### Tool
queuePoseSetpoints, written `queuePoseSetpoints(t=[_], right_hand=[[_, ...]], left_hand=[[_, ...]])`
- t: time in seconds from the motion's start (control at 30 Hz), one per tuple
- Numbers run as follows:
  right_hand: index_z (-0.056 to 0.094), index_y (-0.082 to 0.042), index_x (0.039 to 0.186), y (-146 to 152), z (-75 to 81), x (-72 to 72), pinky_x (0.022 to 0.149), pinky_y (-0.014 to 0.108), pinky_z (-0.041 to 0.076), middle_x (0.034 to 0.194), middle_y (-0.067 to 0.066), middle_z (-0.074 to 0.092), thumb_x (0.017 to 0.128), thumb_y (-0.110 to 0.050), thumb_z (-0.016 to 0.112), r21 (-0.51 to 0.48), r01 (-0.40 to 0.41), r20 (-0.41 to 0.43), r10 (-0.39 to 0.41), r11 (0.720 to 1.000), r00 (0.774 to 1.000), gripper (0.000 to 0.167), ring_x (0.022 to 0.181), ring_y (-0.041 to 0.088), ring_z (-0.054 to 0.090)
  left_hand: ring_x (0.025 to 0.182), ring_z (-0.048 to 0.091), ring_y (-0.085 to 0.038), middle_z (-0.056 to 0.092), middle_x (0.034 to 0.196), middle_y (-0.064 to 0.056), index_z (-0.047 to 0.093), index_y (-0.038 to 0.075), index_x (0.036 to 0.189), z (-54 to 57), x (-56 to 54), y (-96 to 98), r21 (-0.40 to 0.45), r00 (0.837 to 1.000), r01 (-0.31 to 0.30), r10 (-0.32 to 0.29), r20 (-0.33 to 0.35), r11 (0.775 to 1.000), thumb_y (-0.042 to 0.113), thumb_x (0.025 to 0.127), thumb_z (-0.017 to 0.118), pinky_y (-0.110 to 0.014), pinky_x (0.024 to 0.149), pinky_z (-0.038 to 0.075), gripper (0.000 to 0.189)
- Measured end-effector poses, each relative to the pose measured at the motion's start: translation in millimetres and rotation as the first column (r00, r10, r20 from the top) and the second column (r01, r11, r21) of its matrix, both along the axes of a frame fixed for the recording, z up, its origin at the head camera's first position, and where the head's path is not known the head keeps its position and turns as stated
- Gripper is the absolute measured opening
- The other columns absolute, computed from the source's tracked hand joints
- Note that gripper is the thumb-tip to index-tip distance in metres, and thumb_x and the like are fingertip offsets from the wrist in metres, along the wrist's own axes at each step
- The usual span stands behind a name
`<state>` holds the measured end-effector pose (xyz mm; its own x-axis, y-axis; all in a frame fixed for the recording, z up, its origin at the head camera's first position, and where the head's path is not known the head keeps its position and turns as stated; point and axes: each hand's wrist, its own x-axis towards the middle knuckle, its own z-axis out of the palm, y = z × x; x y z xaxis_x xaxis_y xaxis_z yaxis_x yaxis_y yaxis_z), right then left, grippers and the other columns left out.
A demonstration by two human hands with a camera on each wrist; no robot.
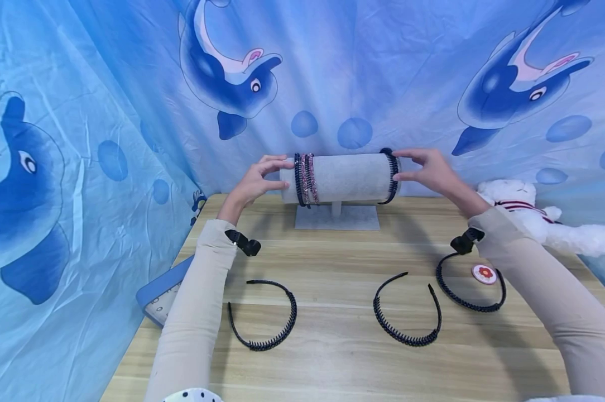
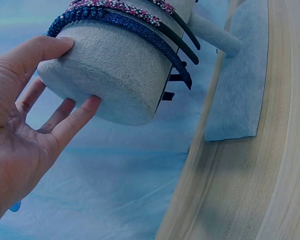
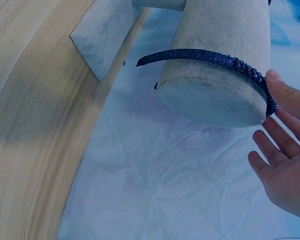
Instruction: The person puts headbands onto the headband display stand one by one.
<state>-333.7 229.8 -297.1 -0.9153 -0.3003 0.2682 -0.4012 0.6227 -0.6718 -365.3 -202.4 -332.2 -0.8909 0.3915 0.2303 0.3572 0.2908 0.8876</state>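
A grey cylindrical headband stand lies horizontally on a post and flat base. My left hand holds its left end, thumb on the side and fingertips at the end edge. Beside that thumb sits a dark blue beaded headband; pink glittery headbands are fitted just inward of it. At the opposite end, my right hand pinches a dark sparkly toothed headband around the cylinder, thumb and index finger at its beaded part. The other right fingers spread loosely below.
Three dark toothed headbands lie on the wooden table: one left, one in the middle, one right. A flower badge rests inside the right one. A white plush toy lies far right; a blue-edged case is left.
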Motion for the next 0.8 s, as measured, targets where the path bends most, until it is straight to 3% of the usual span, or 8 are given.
queuePoseSetpoints(t=[0.2, 0.63, 0.8], right_hand=[[0.058, -0.002, 0.141, -5.4, -2.8, -2.0, 0.124, 0.056, 0.029, 0.152, 0.023, 0.050, 0.088, -0.011, 0.080, 0.014, -0.022, -0.042, 0.023, 1.000, 0.999, 0.058, 0.147, 0.041, 0.038], [0.061, -0.001, 0.138, -16.6, -5.6, -5.9, 0.122, 0.061, 0.029, 0.153, 0.022, 0.050, 0.084, -0.008, 0.083, 0.035, -0.032, -0.108, 0.036, 0.999, 0.993, 0.059, 0.146, 0.042, 0.038], [0.061, -0.002, 0.138, -20.9, -5.1, -4.6, 0.123, 0.061, 0.029, 0.152, 0.020, 0.051, 0.084, -0.009, 0.083, 0.045, -0.031, -0.108, 0.036, 0.998, 0.993, 0.059, 0.146, 0.042, 0.039]], left_hand=[[0.146, 0.038, -0.030, 0.042, 0.156, -0.002, 0.064, 0.009, 0.136, 0.7, 1.6, 0.1, -0.005, 1.000, -0.004, 0.004, -0.006, 1.000, 0.006, 0.088, 0.078, -0.051, 0.122, 0.035, 0.050], [0.149, 0.033, -0.036, 0.036, 0.161, -0.010, 0.059, 0.001, 0.139, 0.8, -0.7, 0.1, -0.002, 1.000, 0.002, -0.002, 0.027, 1.000, 0.000, 0.089, 0.075, -0.058, 0.124, 0.029, 0.052], [0.148, 0.035, -0.034, 0.038, 0.159, -0.007, 0.062, 0.004, 0.137, -1.9, -1.4, -0.7, 0.005, 1.000, 0.004, -0.004, 0.008, 1.000, 0.004, 0.089, 0.076, -0.060, 0.123, 0.030, 0.051]])
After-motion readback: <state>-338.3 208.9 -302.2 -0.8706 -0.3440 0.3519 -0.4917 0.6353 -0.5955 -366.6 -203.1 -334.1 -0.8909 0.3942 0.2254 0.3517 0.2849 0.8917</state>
